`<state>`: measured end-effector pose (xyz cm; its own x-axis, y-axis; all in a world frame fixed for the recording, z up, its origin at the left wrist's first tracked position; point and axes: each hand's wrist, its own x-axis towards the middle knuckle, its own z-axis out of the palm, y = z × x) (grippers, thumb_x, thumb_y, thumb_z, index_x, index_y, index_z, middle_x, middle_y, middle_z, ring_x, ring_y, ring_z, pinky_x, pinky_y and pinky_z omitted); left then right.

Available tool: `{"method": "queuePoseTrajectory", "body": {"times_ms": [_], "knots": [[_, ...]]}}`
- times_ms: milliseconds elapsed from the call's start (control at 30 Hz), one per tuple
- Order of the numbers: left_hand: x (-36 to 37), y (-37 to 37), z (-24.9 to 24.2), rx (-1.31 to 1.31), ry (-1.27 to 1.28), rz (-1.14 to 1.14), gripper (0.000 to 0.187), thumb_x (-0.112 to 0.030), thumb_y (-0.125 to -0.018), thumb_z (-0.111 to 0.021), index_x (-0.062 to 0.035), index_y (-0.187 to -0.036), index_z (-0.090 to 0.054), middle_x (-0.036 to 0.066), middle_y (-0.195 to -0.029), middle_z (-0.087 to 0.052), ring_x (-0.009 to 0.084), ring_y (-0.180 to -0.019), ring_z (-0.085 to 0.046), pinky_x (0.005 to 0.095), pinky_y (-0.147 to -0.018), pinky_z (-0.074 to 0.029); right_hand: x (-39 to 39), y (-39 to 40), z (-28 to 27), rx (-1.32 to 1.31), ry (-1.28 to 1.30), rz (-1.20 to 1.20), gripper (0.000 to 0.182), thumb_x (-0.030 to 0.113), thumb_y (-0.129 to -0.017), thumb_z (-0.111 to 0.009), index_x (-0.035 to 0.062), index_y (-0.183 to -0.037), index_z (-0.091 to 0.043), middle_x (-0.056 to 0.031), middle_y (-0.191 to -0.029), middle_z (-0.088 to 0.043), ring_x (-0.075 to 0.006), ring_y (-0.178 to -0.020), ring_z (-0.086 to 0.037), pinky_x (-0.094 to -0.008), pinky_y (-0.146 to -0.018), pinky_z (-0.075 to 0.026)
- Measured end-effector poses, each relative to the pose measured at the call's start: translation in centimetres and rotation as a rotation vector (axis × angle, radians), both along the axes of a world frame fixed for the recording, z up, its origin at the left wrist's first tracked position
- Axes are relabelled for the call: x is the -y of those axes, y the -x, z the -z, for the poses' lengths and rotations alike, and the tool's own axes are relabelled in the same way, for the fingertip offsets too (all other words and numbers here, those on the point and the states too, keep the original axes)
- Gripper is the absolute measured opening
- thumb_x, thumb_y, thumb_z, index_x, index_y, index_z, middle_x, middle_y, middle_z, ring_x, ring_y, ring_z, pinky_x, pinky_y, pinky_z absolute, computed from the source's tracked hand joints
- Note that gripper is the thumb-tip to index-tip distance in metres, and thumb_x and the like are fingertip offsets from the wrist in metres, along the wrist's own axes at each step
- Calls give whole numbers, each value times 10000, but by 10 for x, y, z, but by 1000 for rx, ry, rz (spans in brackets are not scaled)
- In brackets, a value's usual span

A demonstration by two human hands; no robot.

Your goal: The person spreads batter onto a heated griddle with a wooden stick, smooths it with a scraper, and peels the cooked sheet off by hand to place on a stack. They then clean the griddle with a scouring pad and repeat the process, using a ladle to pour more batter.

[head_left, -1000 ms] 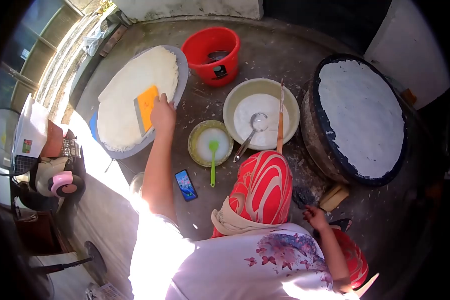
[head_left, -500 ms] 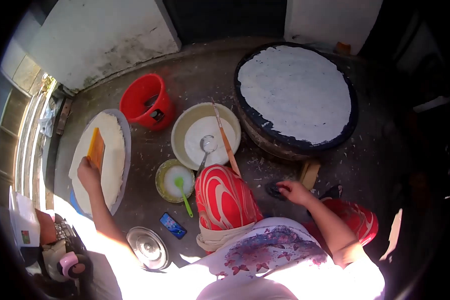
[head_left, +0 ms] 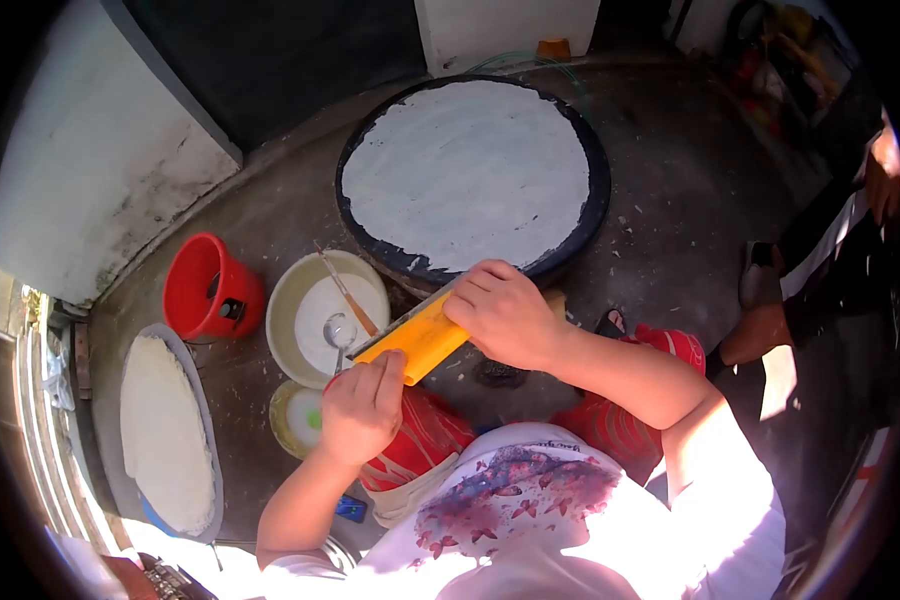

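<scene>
Above the knees, both hands' fingers closed on yellow scraper [head_left: 413, 341], left hand [head_left: 363, 408] below, right hand [head_left: 505, 313] above.

Both hands, left hand [head_left: 362, 408] and right hand [head_left: 505, 312], grip a yellow scraper [head_left: 410, 343] before the round griddle [head_left: 472, 172].

The yellow-orange scraper [head_left: 415, 338] is a flat rectangular blade with a thin grey metal edge along its upper side. It is tilted, held at both ends: the left hand's grip [head_left: 362, 408] takes its lower left corner, the right hand's grip [head_left: 505, 312] covers its upper right end.
</scene>
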<state>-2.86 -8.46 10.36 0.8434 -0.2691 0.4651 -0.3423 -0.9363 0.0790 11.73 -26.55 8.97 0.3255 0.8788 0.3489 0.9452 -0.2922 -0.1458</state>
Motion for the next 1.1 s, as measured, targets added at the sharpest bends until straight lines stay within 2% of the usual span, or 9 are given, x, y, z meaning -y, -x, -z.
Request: {"method": "queuePoseTrajectory", "body": {"times_ms": [100,167,300,400,667,767,800,900,1100], "knots": [[5,-12,-2,-10,72,-59,451,-48,-713,-567,51,-1146,-488,198,-1043,-556,317,-838,-555,373,-729,-464,30,-13,-2,-544,157,187,320,218,-725,-669,59,-953,-513,-107,-840,-599,-315,-826,-570,-386,-746,-447],[0,-16,1,18,103,-118,413,-57,-787,-547,48,-1178,-464,225,-1109,-526,354,-934,-538,396,-807,-445,58,-46,15,-671,11,432,378,224,-717,-688,41,-983,-492,-176,-865,-601,-334,-846,-590,-407,-692,-455],[-22,11,27,-68,220,-379,441,-195,-897,-425,49,-1262,-378,236,-1266,-399,380,-1129,-406,437,-952,-315,139,-156,69,-563,-383,892,548,191,-683,-700,40,-1155,-465,-189,-1004,-606,-321,-943,-588,-366,-804,-464],[-22,28,48,-93,377,-529,467,-247,-928,-343,40,-1297,-333,220,-1318,-342,353,-1191,-346,425,-983,-272,186,-220,85,-479,-325,1328,631,192,-687,-698,52,-1240,-427,-167,-1063,-603,-299,-975,-587,-370,-822,-465],[-3,17,67,-179,460,-802,525,-318,-946,-284,4,-1359,-238,204,-1366,-260,319,-1260,-274,399,-1012,-238,169,-326,96,-464,-149,1581,737,276,-723,-675,121,-1353,-326,-130,-1107,-591,-283,-1006,-577,-373,-857,-450],[-2,4,66,-176,535,-854,549,-329,-942,-266,71,-1317,-251,243,-1349,-264,368,-1247,-274,450,-1019,-209,132,-361,90,-307,-36,1379,738,304,-721,-673,116,-1350,-333,-120,-1080,-605,-270,-991,-585,-385,-820,-468],[-2,-11,56,-70,438,-802,462,-281,-929,-394,49,-1252,-408,243,-1277,-396,363,-1124,-419,430,-947,-323,122,-372,80,-274,54,1386,707,322,-751,-649,136,-1355,-332,-105,-1098,-600,-246,-1017,-577,-379,-822,-468],[-8,-19,57,-263,492,-783,594,-386,-937,-287,28,-1358,-217,241,-1361,-261,396,-1235,-260,466,-1025,-175,115,-426,71,-367,48,1524,643,307,-797,-606,183,-1363,-326,-86,-1138,-583,-220,-1045,-563,-363,-836,-462],[-18,-46,60,-348,461,-807,617,-415,-927,-281,37,-1346,-255,282,-1344,-267,417,-1230,-272,462,-1013,-221,68,-502,78,-260,113,1398,592,276,-806,-616,239,-1343,-368,-58,-1185,-560,-204,-1066,-550,-358,-857,-451]]}}
